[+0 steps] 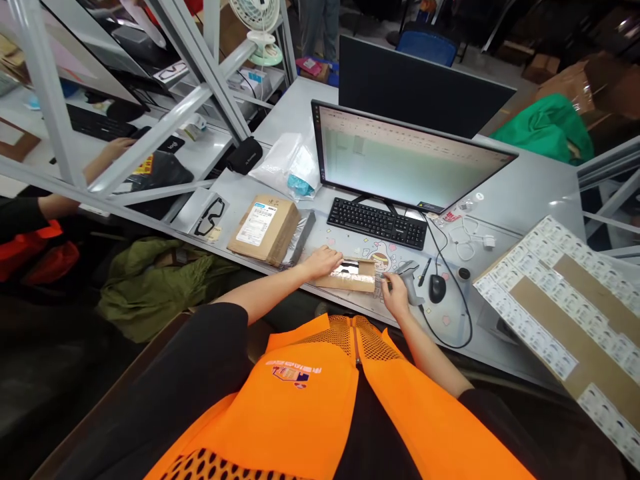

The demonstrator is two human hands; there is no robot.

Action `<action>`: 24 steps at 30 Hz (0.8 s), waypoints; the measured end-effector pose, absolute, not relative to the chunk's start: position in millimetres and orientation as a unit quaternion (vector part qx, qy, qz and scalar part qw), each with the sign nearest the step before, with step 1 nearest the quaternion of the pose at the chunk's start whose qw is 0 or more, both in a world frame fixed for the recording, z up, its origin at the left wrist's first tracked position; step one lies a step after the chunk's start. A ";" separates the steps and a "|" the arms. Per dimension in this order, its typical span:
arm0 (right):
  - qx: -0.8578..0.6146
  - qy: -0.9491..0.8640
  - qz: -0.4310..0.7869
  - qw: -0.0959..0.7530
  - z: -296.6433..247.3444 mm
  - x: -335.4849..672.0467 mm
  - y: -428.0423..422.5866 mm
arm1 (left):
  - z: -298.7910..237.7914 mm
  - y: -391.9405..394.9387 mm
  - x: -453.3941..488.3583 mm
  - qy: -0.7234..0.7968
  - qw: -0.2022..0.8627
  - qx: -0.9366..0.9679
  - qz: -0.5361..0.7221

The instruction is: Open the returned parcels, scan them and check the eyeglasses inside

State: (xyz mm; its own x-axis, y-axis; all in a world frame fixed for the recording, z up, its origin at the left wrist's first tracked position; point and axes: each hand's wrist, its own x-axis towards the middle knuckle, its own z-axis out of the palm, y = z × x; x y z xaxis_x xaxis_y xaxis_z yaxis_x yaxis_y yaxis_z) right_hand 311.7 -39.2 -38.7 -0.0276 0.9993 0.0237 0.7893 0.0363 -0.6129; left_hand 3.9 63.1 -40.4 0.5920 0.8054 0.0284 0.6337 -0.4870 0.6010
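Observation:
A small open cardboard box (pixel 357 284) lies at the front edge of the desk, with something black and silvery showing inside. My left hand (pixel 323 262) grips its left end, the fingers curled over the top. Just off the box's right end is my right hand (pixel 396 295), its fingers pinched together on something small that I cannot make out. A grey handheld scanner (pixel 411 283) lies right beside that hand. Behind the box runs a black keyboard (pixel 377 223).
To the left sit a labelled carton (pixel 265 230), a grey package (pixel 300 237) and a white plastic bag (pixel 290 163). A monitor (pixel 410 157) stands behind the keyboard. Rightward are a mouse (pixel 437 289), its cable and a sticker-covered cardboard sheet (pixel 543 320). Another person's hand (pixel 117 148) shows beyond the frame.

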 end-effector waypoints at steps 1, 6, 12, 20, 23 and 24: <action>-0.621 -0.708 0.236 0.241 -30.1 303.1 -38.2 | -39.1 69.6 2.2 0.430 0.285 0.842 0.158; -0.550 -0.802 0.211 0.099 2.2 267.4 -28.1 | -27.7 107.7 -0.3 0.477 0.324 0.797 0.179; -0.525 -0.837 0.151 -0.004 6.4 252.7 -59.2 | -33.9 118.5 6.0 0.559 0.363 0.735 0.124; -0.446 -0.837 0.317 -0.007 30.8 266.9 -22.6 | -14.2 94.1 26.3 0.537 0.212 0.792 0.198; -0.389 -0.840 0.377 -0.021 38.5 259.6 20.1 | -7.3 62.9 26.7 0.337 0.200 0.908 0.149; -0.376 -0.843 0.385 -0.022 38.4 256.0 28.9 | -9.0 52.8 24.5 0.296 0.199 0.927 0.116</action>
